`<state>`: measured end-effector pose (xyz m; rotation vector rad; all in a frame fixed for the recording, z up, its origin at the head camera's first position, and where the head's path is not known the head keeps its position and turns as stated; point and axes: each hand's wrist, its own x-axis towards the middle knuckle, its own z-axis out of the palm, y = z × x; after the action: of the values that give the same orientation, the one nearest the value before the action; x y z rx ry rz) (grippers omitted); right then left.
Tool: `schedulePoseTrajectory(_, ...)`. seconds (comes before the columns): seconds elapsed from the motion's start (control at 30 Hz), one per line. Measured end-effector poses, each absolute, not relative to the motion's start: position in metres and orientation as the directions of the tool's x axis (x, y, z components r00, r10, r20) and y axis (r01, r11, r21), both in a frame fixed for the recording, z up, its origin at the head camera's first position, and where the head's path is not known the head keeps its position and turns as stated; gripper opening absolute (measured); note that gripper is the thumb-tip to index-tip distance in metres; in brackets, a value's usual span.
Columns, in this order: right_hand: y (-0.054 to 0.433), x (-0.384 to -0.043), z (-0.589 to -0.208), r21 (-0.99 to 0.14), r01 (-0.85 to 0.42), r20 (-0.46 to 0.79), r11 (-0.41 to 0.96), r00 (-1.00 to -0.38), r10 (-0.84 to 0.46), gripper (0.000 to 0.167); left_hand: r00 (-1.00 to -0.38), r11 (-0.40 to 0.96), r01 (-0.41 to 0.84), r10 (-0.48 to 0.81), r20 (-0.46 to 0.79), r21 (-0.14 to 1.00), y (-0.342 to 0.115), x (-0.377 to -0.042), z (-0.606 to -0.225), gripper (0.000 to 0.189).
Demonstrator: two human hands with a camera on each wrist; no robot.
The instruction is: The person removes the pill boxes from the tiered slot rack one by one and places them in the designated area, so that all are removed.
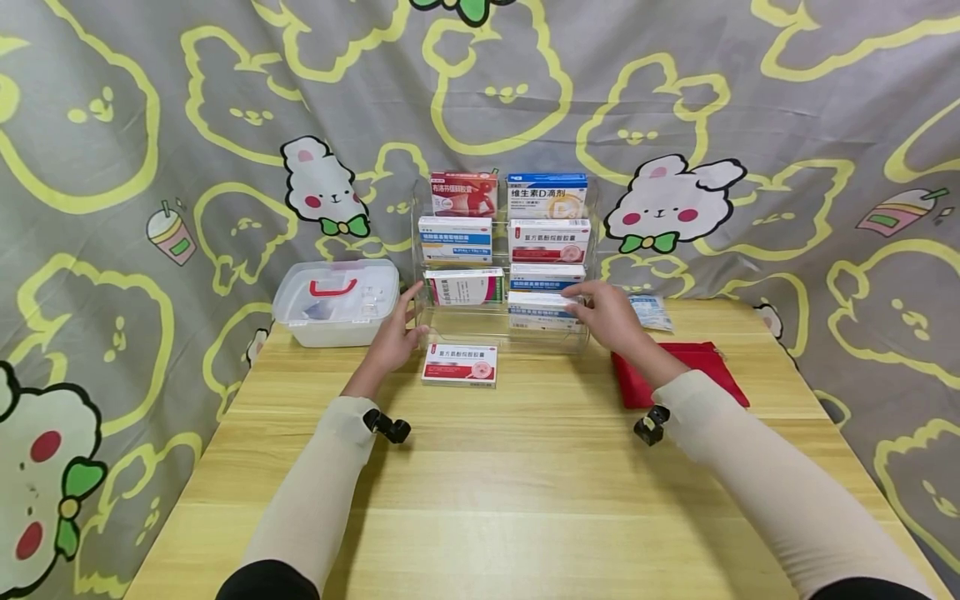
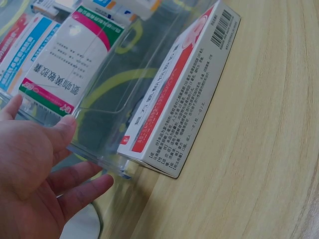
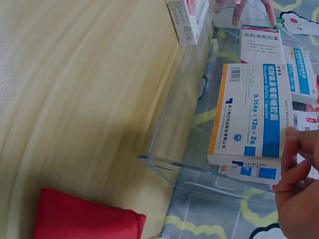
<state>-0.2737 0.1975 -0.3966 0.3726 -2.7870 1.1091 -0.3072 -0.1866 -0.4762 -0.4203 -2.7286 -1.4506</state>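
A clear tiered display rack [image 1: 465, 323] stands at the back of the table with medicine boxes in two columns. My right hand [image 1: 611, 318] pinches the edge of a white, blue and orange glucosamine capsule box [image 3: 251, 112] at the rack's lower right, in front of a similar box. At the rack's left side, my left hand [image 1: 393, 336] has its fingers spread and touching the clear plastic. A white, pink and green capsule box [image 2: 72, 57] leans in the tier near its thumb. Flat on the table before the rack lies a red and white capsule box [image 1: 459, 365].
A lidded clear plastic case [image 1: 337, 304] with a red handle stands left of the rack. On the right are a red zip pouch [image 1: 678, 375] and a small blue-white packet [image 1: 651, 312]. A patterned curtain [image 1: 510, 92] hangs behind the table.
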Motion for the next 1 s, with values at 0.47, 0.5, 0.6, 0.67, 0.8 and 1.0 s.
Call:
schedulePoseTrajectory(0.47, 0.198, -0.264, -0.384, -0.675, -0.285, 0.211, 0.681, -0.959, -0.192, 0.023, -0.961, 0.543, 0.257, 0.233, 0.15, 0.8, -0.187, -0.306, -0.476, 0.088)
schedulePoseTrajectory(0.5, 0.198, -0.262, -0.385, -0.67, -0.292, 0.213, 0.682, -0.956, -0.2, 0.023, -0.96, 0.542, 0.259, 0.235, 0.152, 0.799, -0.187, -0.307, -0.476, 0.088)
schedulePoseTrajectory(0.6, 0.198, -0.259, -0.386, -0.668, -0.308, 0.216, 0.677, -0.951, -0.22, 0.023, -0.96, 0.538, 0.26, 0.235, 0.154, 0.802, -0.187, -0.307, -0.476, 0.088)
schedulePoseTrajectory(0.67, 0.199, -0.256, -0.388, -0.671, -0.312, 0.215, 0.673, -0.95, -0.227, 0.023, -0.96, 0.536, 0.26, 0.235, 0.154, 0.803, -0.187, -0.306, -0.475, 0.089)
schedulePoseTrajectory(0.8, 0.199, -0.251, -0.395, -0.68, -0.319, 0.212, 0.66, -0.947, -0.24, 0.023, -0.96, 0.533, 0.259, 0.236, 0.152, 0.806, -0.186, -0.305, -0.474, 0.089)
schedulePoseTrajectory(1.0, 0.2, -0.244, -0.408, -0.683, -0.326, 0.192, 0.653, -0.943, -0.27, 0.022, -0.962, 0.527, 0.252, 0.231, 0.149, 0.811, -0.187, -0.305, -0.475, 0.088)
